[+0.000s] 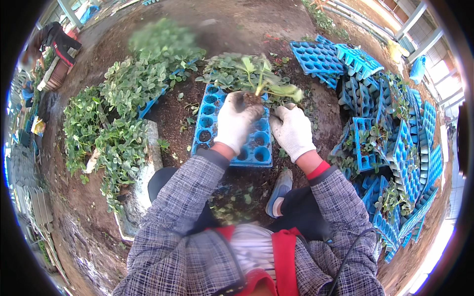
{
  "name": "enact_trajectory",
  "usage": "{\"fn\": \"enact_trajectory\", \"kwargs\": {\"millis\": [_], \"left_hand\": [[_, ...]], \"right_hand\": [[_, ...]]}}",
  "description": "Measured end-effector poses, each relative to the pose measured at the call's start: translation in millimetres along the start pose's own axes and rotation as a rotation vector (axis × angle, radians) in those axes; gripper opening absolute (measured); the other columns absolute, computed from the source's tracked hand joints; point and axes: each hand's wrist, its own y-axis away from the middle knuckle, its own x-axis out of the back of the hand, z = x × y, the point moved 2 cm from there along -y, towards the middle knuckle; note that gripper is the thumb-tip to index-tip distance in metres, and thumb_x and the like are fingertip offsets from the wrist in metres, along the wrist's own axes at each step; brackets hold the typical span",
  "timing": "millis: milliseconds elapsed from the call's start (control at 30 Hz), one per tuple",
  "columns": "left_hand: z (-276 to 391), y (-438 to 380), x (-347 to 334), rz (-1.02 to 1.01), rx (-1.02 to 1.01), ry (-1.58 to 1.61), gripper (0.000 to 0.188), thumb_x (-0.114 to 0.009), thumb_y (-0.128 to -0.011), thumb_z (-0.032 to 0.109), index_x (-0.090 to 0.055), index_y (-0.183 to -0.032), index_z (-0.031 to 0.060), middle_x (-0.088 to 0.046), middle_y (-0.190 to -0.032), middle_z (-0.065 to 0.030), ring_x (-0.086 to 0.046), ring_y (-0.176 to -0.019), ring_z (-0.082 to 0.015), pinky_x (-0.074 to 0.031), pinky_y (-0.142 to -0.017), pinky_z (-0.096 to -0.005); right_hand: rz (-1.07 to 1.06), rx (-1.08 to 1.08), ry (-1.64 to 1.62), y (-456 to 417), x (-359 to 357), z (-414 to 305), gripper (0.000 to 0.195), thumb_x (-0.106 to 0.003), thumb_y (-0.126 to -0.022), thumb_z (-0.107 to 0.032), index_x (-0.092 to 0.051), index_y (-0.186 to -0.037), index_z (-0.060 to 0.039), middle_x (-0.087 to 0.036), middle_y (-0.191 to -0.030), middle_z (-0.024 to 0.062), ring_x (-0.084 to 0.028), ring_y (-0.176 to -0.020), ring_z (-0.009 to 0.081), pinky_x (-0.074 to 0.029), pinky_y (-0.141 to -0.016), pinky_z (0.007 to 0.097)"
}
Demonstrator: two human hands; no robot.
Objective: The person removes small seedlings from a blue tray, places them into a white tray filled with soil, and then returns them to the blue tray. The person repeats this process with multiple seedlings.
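My left hand (236, 122), in a soiled white knit glove, grips the dark root plug of a leafy seedling (259, 83) above a blue plastic plug tray (232, 162). Some of the seedling's leaves are blurred. Close to its right-hand leaves is my right hand (293, 130), gloved alike, with thumb and fingertips brought together; whether a leaf is between them cannot be made out. The tray lies on the soil before me. Its near cells hold no plants, and leafy plants (226, 70) cover its far end.
Dense leafy seedlings (126, 88) stand at the left, by a pale, dirty trough or block (153, 142). Blue plug trays (403, 162) are heaped at the right, with more (316, 59) behind. A person (61, 42) bends over at the far left. My shoe (280, 190) is below the tray.
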Motion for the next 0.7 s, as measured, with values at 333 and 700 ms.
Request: {"fn": "enact_trajectory", "kwargs": {"millis": [333,700], "left_hand": [[6.3,4.4,6.2,-0.404,0.279,0.405,0.058,-0.071,-0.089,0.005,-0.044,-0.14,0.0044,-0.062,-0.122,-0.014,-0.067,-0.107,-0.0275,-0.058,-0.092,-0.0426],[17.4,11.4,1.3,-0.302,0.012,0.017,0.056,-0.074,-0.083,0.003,-0.053,-0.135,0.0009,-0.064,-0.118,-0.0084,-0.062,-0.104,-0.0145,-0.054,-0.09,-0.0296]], "right_hand": [[-0.136,-0.14,-0.963,-10.7,17.7,-4.3,0.027,-0.067,-0.094,-0.011,-0.064,-0.119,-0.0017,-0.066,-0.095,0.0026,-0.059,-0.084,0.0104,-0.051,-0.077,0.0288],[-0.066,-0.186,-0.964,-8.0,12.2,0.0,0.024,-0.072,-0.09,-0.008,-0.067,-0.112,-0.0009,-0.068,-0.097,0.0012,-0.06,-0.086,0.0064,-0.049,-0.076,0.0228]]}}
